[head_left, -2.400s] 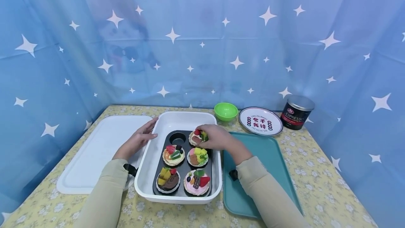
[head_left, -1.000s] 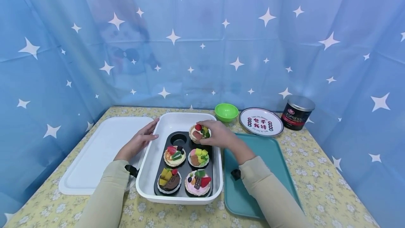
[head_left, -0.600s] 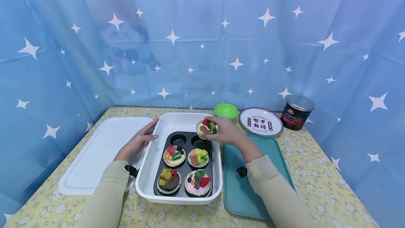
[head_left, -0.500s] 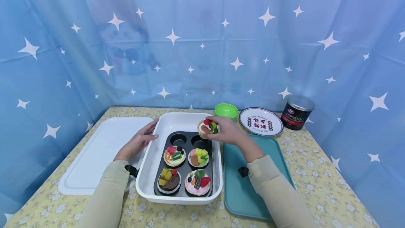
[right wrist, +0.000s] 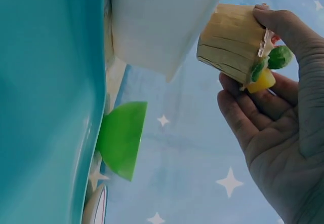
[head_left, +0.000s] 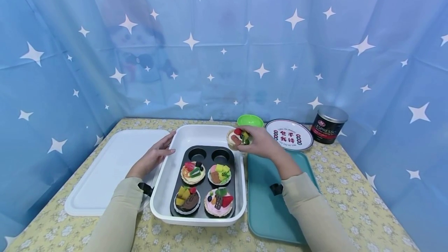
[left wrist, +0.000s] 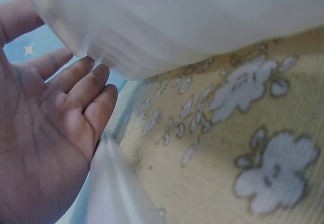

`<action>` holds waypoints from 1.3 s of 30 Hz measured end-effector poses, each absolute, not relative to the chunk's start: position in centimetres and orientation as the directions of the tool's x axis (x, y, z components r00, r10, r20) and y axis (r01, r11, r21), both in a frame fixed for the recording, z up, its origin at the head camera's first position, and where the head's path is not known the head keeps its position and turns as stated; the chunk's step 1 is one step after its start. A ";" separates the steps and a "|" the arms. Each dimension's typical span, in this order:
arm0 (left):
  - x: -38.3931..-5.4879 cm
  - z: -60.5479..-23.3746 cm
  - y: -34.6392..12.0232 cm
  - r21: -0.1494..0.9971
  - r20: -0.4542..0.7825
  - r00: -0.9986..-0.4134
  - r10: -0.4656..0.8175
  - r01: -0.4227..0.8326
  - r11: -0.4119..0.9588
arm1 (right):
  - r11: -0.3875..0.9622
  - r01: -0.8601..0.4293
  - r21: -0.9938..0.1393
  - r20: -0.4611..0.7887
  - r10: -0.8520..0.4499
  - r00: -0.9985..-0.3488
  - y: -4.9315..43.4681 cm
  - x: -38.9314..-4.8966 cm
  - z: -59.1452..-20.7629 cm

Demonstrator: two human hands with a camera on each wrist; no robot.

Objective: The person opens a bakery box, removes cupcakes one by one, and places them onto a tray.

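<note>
The right hand (head_left: 263, 143) pinches a fruit-topped cupcake (head_left: 237, 140) between thumb and fingers, holding it over the right rim of a white tub (head_left: 161, 193) near its far corner. The left hand (head_left: 154, 156) has its fingers loosely extended and touching the tub's left side, gripping nothing.

Inside the tub lies a black muffin tin (head_left: 209, 159) with six hollows in two columns. Its two far hollows show bare dark insides; the other four each hold a decorated cupcake: cream-topped (head_left: 193, 172) and pineapple-topped (head_left: 219, 174) in the middle row, chocolate (head_left: 187, 200) and pink (head_left: 218, 202) in the near row.

A white board (head_left: 105, 166) lies left of the tub, a teal tray (head_left: 273, 217) just right. Behind the tray stand a green bowl (head_left: 250, 120), a plate with red lettering (head_left: 305, 137) and an espresso can (head_left: 325, 125). A yellow floral cloth (head_left: 357, 201) covers the tabletop; blue star-patterned curtains (head_left: 224, 11) surround it.
</note>
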State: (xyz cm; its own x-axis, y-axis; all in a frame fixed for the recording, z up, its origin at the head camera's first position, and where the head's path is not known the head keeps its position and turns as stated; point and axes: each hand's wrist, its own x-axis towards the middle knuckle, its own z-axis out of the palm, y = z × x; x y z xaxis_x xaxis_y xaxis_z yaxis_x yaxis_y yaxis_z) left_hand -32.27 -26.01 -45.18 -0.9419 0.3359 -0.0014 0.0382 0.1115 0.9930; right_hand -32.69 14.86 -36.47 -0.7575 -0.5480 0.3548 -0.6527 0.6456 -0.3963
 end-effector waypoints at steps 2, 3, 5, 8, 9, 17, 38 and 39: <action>-32.2 -45.2 -26.0 0.993 -0.005 -0.943 0.334 0.035 0.112 | 0.647 -0.644 -0.407 0.364 -0.532 -0.765 15.3 -32.6 -36.3; -32.2 -45.2 -26.0 0.993 -0.005 -0.943 0.334 0.034 0.111 | 0.650 -0.636 -0.416 0.365 -0.521 -0.771 15.5 -32.5 -36.3; -32.2 -45.1 -26.0 0.994 -0.005 -0.943 0.334 0.032 0.107 | 0.658 -0.618 -0.431 0.361 -0.502 -0.786 16.0 -32.5 -36.2; -32.3 -45.0 -26.0 0.994 -0.006 -0.941 0.338 0.031 0.102 | 0.674 -0.578 -0.461 0.343 -0.465 -0.816 16.9 -32.5 -36.2; -32.3 -45.0 -26.0 0.994 -0.003 -0.940 0.340 0.033 0.101 | 0.678 -0.563 -0.473 0.335 -0.453 -0.826 17.2 -32.5 -36.2; -32.2 -44.9 -26.0 0.995 0.000 -0.938 0.346 0.035 0.094 | 0.708 -0.493 -0.505 0.279 -0.406 -0.870 19.8 -33.3 -36.5; -32.2 -45.1 -25.9 0.997 -0.008 -0.936 0.351 0.019 0.074 | 0.731 -0.465 -0.499 0.108 -0.480 -0.871 21.8 -35.1 -40.3; -32.2 -45.1 -25.9 0.997 -0.009 -0.936 0.351 0.019 0.076 | 0.729 -0.469 -0.499 0.109 -0.484 -0.868 21.8 -35.2 -40.5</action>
